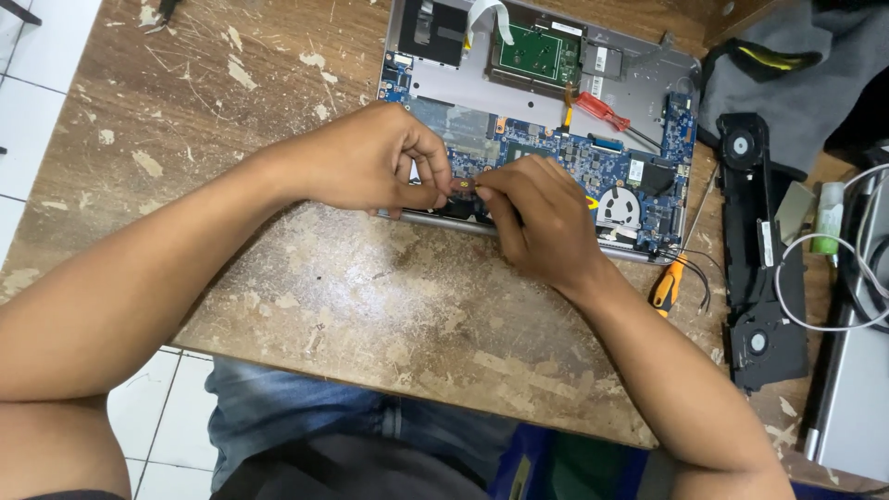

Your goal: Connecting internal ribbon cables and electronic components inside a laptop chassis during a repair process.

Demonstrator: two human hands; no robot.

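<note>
My left hand (370, 159) and right hand (532, 218) met at the near edge of the opened laptop (542, 139), fingertips pinched together on a small dark part (466, 188) with a yellowish spot. Both hands were closed on that part; it sat just above the laptop's silver front rim, beside the blue circuit board (574, 162). At three o'clock from my right hand lay the round fan (619, 206). A red-handled screwdriver (602, 113) rested on the board at one o'clock. An orange-handled tool (667, 282) lay on the worn wooden table (370, 296) at four o'clock, near a black speaker-and-fan assembly (759, 250).
</note>
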